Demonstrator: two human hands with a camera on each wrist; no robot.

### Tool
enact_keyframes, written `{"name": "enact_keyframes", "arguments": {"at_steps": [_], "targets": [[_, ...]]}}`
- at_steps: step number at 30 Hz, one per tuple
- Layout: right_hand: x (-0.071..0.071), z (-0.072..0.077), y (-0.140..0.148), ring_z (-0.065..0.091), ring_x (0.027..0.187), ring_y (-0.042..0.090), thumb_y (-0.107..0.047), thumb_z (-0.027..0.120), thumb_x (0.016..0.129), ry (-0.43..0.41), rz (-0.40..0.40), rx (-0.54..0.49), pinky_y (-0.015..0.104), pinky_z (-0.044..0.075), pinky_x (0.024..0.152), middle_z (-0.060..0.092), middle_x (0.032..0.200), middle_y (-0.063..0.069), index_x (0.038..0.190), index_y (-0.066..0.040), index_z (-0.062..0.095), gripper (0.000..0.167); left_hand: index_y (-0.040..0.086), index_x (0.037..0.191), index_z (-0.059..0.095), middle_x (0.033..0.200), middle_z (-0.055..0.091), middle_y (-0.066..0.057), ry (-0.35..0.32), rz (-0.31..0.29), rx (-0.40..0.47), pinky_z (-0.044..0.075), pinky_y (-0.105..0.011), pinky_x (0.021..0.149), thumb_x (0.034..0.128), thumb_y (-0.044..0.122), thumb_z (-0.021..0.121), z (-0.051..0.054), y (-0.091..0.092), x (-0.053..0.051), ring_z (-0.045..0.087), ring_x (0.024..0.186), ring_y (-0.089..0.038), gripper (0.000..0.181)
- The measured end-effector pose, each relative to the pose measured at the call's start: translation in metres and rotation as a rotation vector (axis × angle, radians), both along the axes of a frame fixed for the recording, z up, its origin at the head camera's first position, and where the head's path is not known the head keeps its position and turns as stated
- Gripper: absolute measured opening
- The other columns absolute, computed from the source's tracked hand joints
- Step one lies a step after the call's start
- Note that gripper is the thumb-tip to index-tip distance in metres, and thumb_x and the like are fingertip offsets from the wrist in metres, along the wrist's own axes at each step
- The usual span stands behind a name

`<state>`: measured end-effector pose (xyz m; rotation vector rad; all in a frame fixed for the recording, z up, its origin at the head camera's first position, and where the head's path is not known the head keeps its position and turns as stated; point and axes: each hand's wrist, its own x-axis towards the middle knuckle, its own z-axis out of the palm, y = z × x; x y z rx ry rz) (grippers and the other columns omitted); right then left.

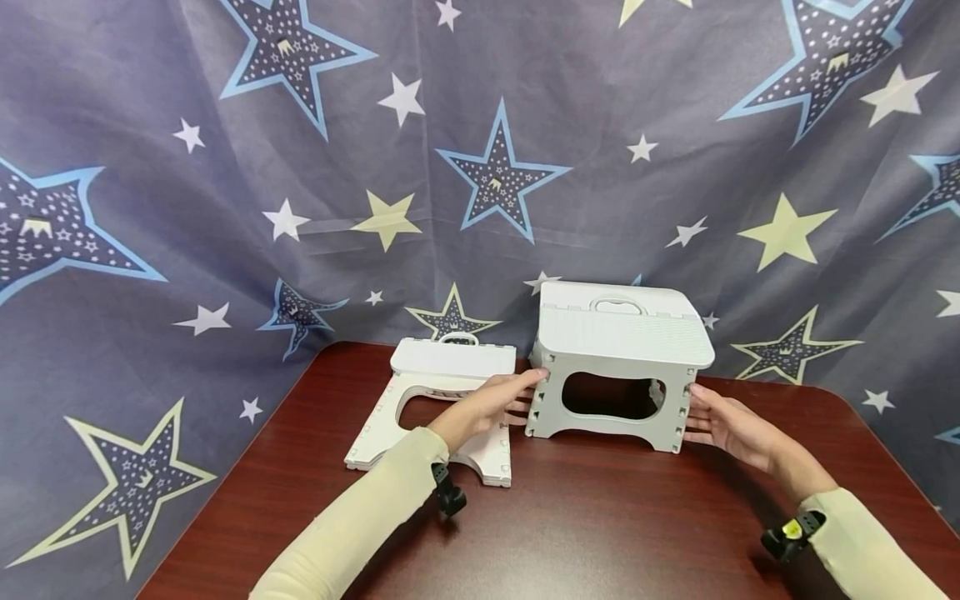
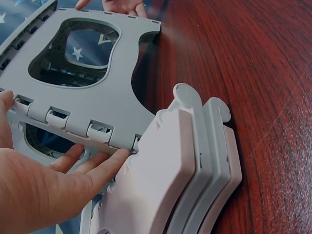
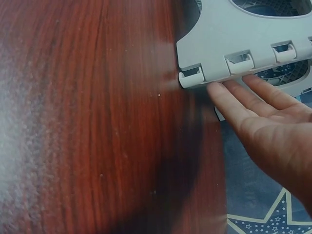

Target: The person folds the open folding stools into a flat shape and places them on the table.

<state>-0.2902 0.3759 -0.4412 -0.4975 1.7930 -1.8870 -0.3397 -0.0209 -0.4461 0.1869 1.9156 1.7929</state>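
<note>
An unfolded white folding step stool (image 1: 626,333) stands upright toward the back of the table, its handle and ribbed top facing up. My left hand (image 1: 483,408) is at its left side, with extended fingertips against the hinged side edge in the left wrist view. On the opposite side, my right hand (image 1: 738,425) touches the stool's edge, its fingers extended in the right wrist view. Left of the standing stool is a second white step stool (image 1: 450,358), folded flat. My left forearm covers part of it; its layered end (image 2: 156,165) appears close up in the left wrist view.
Both stools are on a dark red wood-grain table (image 1: 600,517). Behind it hangs a grey-blue curtain (image 1: 585,208) printed with stars, close to the table's back edge. Black wrist cameras (image 1: 448,492) are strapped on both wrists over cream sleeves.
</note>
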Motion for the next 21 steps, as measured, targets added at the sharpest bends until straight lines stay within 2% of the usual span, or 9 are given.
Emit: {"name": "enact_keyframes", "arguments": {"at_steps": [6, 21], "targets": [[0.0003, 0.0009, 0.0000, 0.065, 0.119, 0.010, -0.033, 0.023, 0.113, -0.009, -0.001, 0.005, 0.031, 0.055, 0.100, 0.067, 0.129, -0.008, 0.128, -0.027, 0.058, 0.038, 0.005, 0.142, 0.054, 0.143, 0.057, -0.020, 0.001, 0.000, -0.004, 0.056, -0.047, 0.099, 0.0950, 0.053, 0.062, 0.0002, 0.0002, 0.0000, 0.066, 0.112, -0.027, 0.068], [-0.0011, 0.0005, -0.0007, 0.066, 0.118, 0.009, -0.031, 0.023, 0.113, -0.005, 0.011, -0.021, 0.030, 0.055, 0.100, 0.068, 0.130, -0.008, 0.127, -0.030, 0.061, 0.041, 0.006, 0.143, 0.053, 0.146, 0.056, -0.018, 0.000, 0.012, -0.006, 0.055, -0.048, 0.100, 0.0949, 0.053, 0.063, -0.0009, 0.0020, -0.0007, 0.065, 0.117, -0.030, 0.068]]}}
